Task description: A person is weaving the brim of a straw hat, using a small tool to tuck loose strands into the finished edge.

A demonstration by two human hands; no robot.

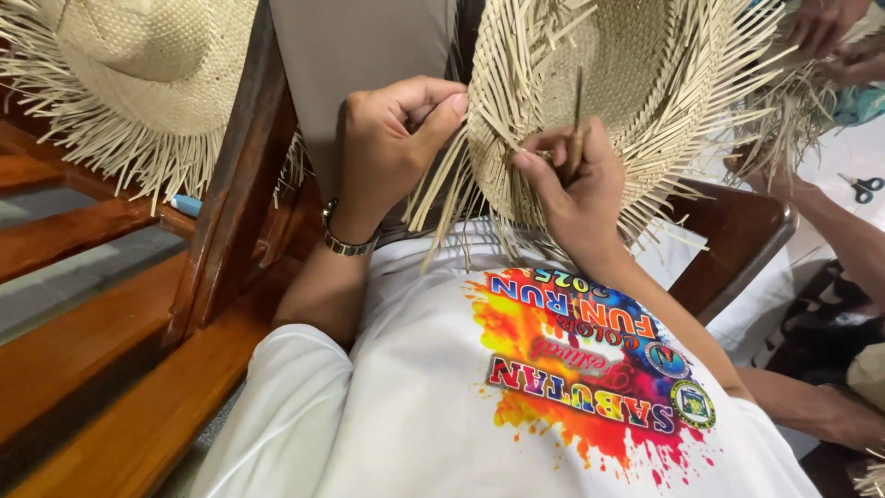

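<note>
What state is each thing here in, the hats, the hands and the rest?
Straw hat: unfinished, loose strands sticking out round the edge.
Left hand: pinching the hat's edge.
Right hand: holding a thin stick against the weave.
Second hat: resting on the wooden bench, fringe untrimmed.
Scissors: lying on the white surface; open or closed cannot be told.

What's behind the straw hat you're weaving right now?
Behind the unfinished straw hat, a wooden chair and another person's hands show; the hat covers the rest.
</note>
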